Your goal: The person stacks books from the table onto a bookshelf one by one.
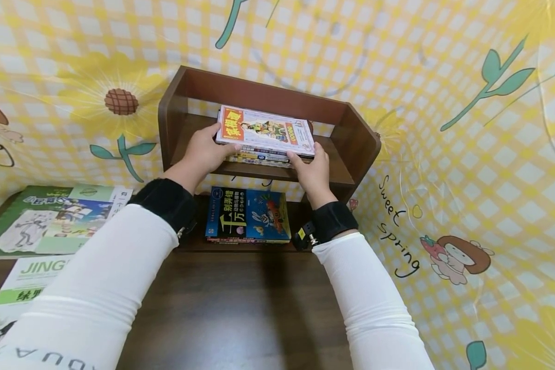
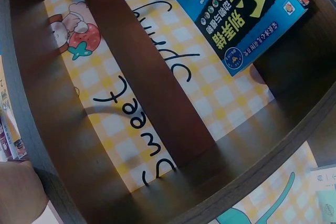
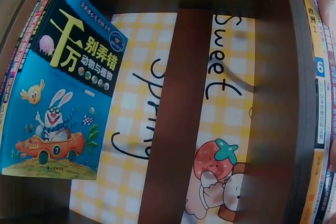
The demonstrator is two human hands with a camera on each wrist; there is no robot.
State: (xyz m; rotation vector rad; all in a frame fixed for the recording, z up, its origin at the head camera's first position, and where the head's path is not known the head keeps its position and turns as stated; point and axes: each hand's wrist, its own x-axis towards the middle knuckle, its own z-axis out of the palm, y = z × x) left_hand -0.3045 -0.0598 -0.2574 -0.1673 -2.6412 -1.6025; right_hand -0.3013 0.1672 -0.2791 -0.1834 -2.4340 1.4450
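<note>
- This seems a reading corner; if it is a home, I cannot tell.
- Far: a wooden bookshelf (image 1: 268,97) with stacked books (image 1: 265,131), upon a brown desk (image 1: 222,308).
- Left: green booklets (image 1: 55,221).
- Right: checked wall covering (image 1: 490,169) with a cartoon girl (image 1: 458,259).

Wall covering (image 1: 425,67), yellow-and-white check, printed with a sunflower (image 1: 122,102) at ten o'clock and "Sweet spring" lettering (image 1: 392,205) near four. Centre, a two-tier brown shelf (image 1: 268,97). At six, a dark tabletop (image 1: 240,329), apparently wood-grained beneath pale glare at seven.
</note>
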